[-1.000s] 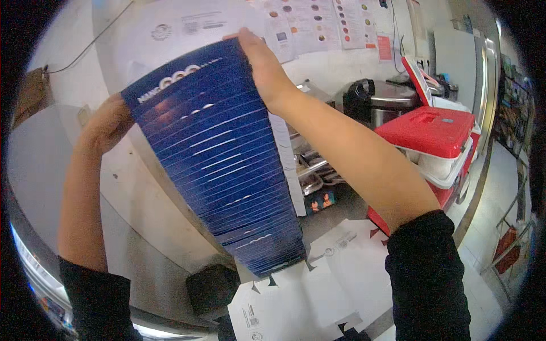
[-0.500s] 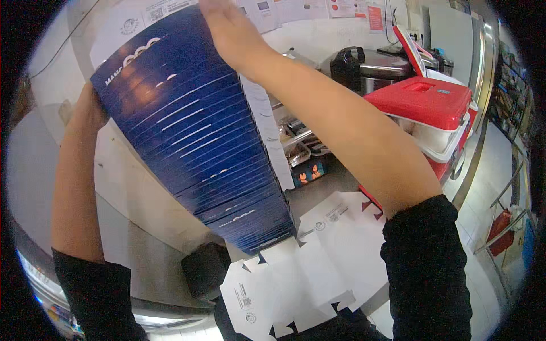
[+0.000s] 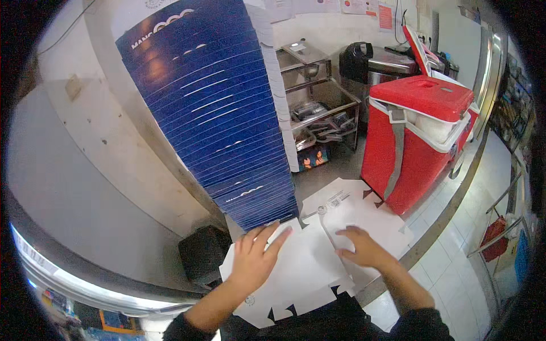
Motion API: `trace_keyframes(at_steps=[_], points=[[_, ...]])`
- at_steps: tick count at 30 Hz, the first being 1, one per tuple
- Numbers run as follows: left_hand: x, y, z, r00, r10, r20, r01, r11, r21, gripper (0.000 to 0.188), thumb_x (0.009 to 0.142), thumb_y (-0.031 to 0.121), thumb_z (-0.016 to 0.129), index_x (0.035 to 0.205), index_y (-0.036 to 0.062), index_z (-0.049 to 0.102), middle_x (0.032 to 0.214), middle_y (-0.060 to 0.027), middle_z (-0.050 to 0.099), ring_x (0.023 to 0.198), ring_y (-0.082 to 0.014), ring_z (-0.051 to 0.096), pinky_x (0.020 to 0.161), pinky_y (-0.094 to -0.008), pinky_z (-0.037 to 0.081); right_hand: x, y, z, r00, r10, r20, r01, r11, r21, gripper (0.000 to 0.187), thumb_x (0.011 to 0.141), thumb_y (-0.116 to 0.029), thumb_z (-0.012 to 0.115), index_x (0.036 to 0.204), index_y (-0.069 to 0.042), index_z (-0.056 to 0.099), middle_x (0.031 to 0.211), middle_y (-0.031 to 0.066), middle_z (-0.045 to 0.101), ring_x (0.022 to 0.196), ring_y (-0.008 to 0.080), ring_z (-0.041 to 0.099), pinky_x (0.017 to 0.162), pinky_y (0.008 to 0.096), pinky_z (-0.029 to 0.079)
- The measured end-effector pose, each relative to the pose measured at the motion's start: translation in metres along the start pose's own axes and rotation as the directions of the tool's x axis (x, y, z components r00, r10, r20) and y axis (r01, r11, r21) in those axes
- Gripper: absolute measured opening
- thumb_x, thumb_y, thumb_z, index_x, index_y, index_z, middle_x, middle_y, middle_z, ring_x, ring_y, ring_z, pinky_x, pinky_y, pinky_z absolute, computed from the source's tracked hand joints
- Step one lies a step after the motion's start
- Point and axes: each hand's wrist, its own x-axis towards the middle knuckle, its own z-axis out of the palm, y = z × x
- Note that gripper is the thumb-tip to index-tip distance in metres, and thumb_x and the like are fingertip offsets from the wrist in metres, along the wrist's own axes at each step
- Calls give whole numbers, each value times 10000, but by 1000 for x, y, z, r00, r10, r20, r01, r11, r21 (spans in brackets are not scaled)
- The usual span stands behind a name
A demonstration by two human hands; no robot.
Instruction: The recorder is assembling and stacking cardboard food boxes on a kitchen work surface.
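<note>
A flat white cardboard box blank [image 3: 296, 278] with notched edges lies in front of me. My left hand [image 3: 256, 256] rests on its far left part, fingers stretched out and a little apart. Over its right edge is my right hand [image 3: 361, 248], thumb and fingers apart and slightly curved; whether they touch the card is hard to tell. A second white blank [image 3: 372, 219] lies partly under the first, toward the right. Just beyond them rises a tall stack of dark blue boxes [image 3: 222, 119], leaning to the left in the picture, with white edges along its right side.
A red cool box [image 3: 381, 150] with a grey strap stands on the right. Behind it are a steel pot [image 3: 387, 62] and a metal rack [image 3: 324, 116] holding packets. A dark block-like thing [image 3: 199, 256] sits left of the blanks. White floor tiles [image 3: 438, 244] run along the right.
Both hands have left the top of the blue stack and come down to the white blank. The stack stands by itself, and the view has shifted slightly.
</note>
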Motion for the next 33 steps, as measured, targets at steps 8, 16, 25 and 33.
trace_keyframes(at_steps=[8,16,25,33], points=[[-28,23,91,904,-398,157,412,909,-69,714,715,295,782,1335,54,521,1331,-108,458,1195,-328,415,984,-490,335,-59,-17,43,989,122,-82,-133,982,-138,730,787,-353,772,1382,-63,464,1481,341,279,1388,503,257,1139,490,279],[-46,24,79,944,-330,4,315,898,-308,167,752,83,719,916,110,731,1009,-45,656,982,-284,573,858,-376,456,-54,-7,51,997,9,-79,-35,943,-331,858,820,-461,707,1451,-9,343,1455,360,305,1369,519,274,1139,525,257],[-17,35,-14,682,-728,-68,358,413,-837,125,793,-66,679,902,-6,682,969,-141,667,938,-205,649,769,-275,544,-2,-79,-4,945,-5,-328,235,708,666,525,867,-28,661,1368,-55,505,1267,179,601,1093,247,631,896,310,508],[-41,41,-72,465,-884,59,-195,-167,-966,444,807,-107,616,1198,22,450,986,-47,534,968,-158,551,927,-319,452,-2,-161,7,652,-514,-557,751,538,382,509,793,194,407,1137,-85,657,1174,232,648,1090,296,657,908,334,524]])
